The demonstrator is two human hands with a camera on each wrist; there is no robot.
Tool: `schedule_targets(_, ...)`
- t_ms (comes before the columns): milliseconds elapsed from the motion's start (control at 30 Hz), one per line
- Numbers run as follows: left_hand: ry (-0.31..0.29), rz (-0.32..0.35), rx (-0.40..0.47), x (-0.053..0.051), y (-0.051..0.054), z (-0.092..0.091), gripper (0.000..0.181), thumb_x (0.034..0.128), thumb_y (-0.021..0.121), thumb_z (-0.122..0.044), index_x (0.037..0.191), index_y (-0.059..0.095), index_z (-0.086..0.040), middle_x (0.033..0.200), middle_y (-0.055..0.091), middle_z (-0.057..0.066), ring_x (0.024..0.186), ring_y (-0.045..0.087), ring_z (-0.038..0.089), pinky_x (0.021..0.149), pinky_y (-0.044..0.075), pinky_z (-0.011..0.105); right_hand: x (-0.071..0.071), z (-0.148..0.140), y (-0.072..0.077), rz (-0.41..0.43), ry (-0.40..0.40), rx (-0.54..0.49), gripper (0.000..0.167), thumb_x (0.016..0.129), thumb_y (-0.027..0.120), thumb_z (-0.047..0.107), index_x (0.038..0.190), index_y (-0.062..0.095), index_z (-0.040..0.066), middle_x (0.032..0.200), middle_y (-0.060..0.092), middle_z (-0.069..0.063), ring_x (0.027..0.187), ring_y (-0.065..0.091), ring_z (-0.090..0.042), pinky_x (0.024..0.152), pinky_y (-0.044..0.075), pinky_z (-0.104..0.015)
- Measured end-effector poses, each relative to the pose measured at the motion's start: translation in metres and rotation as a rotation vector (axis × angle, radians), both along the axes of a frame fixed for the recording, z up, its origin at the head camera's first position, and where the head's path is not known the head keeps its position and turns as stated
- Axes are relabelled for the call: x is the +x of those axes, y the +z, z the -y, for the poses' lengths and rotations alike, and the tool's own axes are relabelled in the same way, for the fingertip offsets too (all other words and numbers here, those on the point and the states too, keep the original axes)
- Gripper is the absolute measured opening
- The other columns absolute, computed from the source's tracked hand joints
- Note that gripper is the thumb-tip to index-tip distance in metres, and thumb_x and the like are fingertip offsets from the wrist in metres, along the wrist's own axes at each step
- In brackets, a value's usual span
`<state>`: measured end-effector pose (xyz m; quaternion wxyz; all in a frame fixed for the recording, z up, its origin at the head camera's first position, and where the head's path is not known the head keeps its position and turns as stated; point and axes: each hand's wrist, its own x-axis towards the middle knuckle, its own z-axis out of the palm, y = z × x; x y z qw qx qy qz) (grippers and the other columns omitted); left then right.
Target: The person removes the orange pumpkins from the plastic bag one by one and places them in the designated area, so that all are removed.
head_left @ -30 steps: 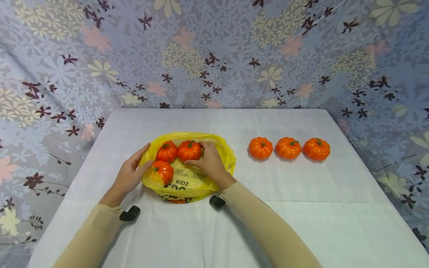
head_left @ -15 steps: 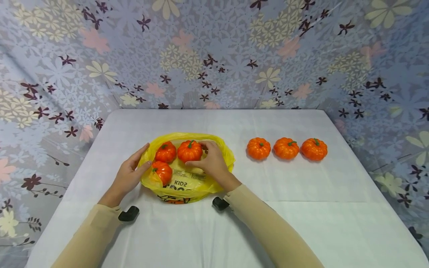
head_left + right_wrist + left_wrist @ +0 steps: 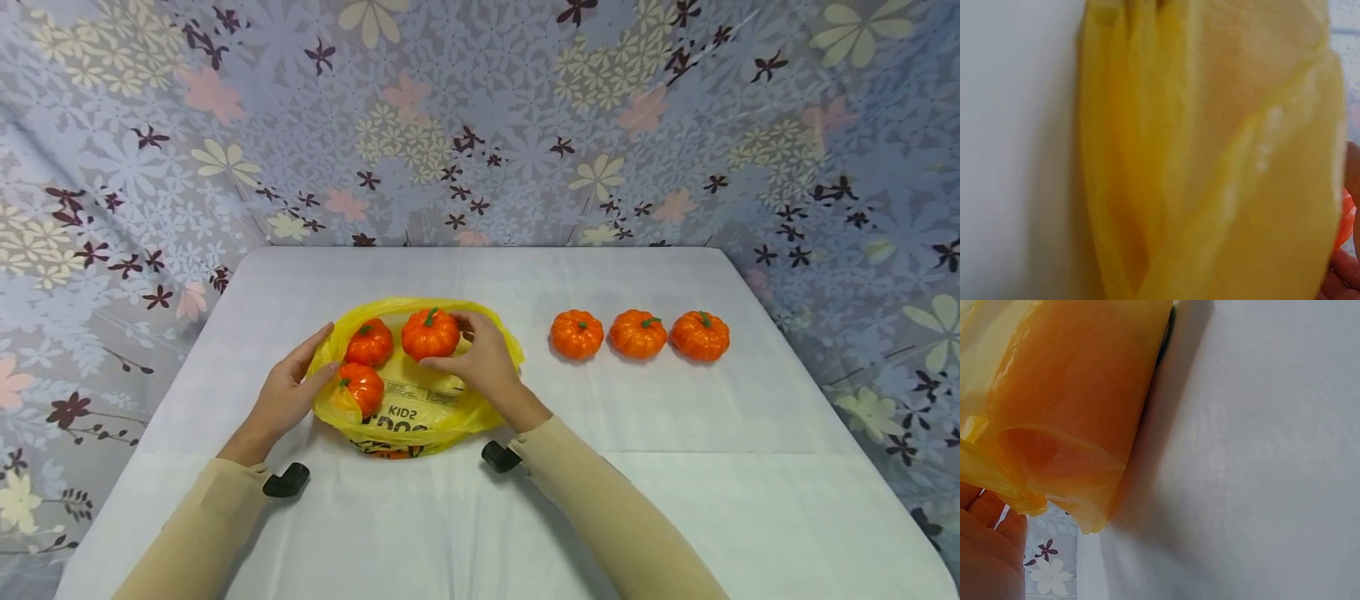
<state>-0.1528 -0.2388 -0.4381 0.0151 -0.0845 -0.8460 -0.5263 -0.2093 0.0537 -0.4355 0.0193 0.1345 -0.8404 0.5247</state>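
A yellow plastic bag (image 3: 408,429) with dark print lies spread wide on the table, its mouth facing up. My left hand (image 3: 288,392) holds its left rim, thumb over the edge. In the left wrist view the fingers (image 3: 1013,531) show beside the yellow film (image 3: 1066,387). Inside the bag, one small orange pumpkin (image 3: 370,342) sits behind another pumpkin (image 3: 362,388), both near the left wall. My right hand (image 3: 483,358) grips a third pumpkin (image 3: 430,336) from its right side, over the bag's mouth. The right wrist view is mostly bag film (image 3: 1222,187), with that pumpkin partly seen at the edge.
To the right of the bag, a pumpkin (image 3: 577,335), a second pumpkin (image 3: 637,334) and a third pumpkin (image 3: 700,336) stand in a row on the white-covered table (image 3: 675,517). A flowered cloth (image 3: 510,125) hangs behind the table and along its sides.
The right hand and its pumpkin have risen slightly and shifted a little right, away from the other pumpkins in the bag. The left hand keeps its place at the rim.
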Motion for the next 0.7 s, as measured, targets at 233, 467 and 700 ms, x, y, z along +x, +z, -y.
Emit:
schedule_targets(233,-0.007,0.009,-0.002,0.0,0.001,0.0,0.063,0.1042,0.057,-0.023,0.16,0.03,-0.013,0.164,0.026,0.006,0.151,0.019,0.031,0.12,0.018,0.055,0.001,-0.009,0.006,-0.003,-0.014,-0.032,0.084,0.07,0.095,0.03,0.137,0.054,0.001,0.135,0.055,-0.011,0.121,0.056,-0.024,0.106,0.046,-0.04)
schedule_targets(467,-0.011,-0.001,0.005,0.002,0.0,0.001,0.063,0.1039,0.058,-0.022,0.16,0.03,-0.013,0.164,0.026,0.007,0.151,0.019,0.033,0.119,0.018,0.056,0.001,-0.02,0.009,-0.011,-0.015,-0.042,0.084,0.071,0.094,0.028,0.139,0.053,0.001,0.134,0.054,-0.011,0.122,0.055,-0.024,0.107,0.046,-0.04)
schedule_targets(700,-0.012,-0.015,0.005,0.0,0.001,0.003,0.063,0.1037,0.058,-0.022,0.16,0.031,-0.014,0.164,0.027,0.007,0.151,0.019,0.032,0.12,0.017,0.056,0.0,-0.031,0.012,-0.031,-0.016,-0.026,0.082,0.071,0.094,0.029,0.138,0.053,0.003,0.134,0.053,-0.009,0.123,0.053,-0.022,0.107,0.046,-0.038)
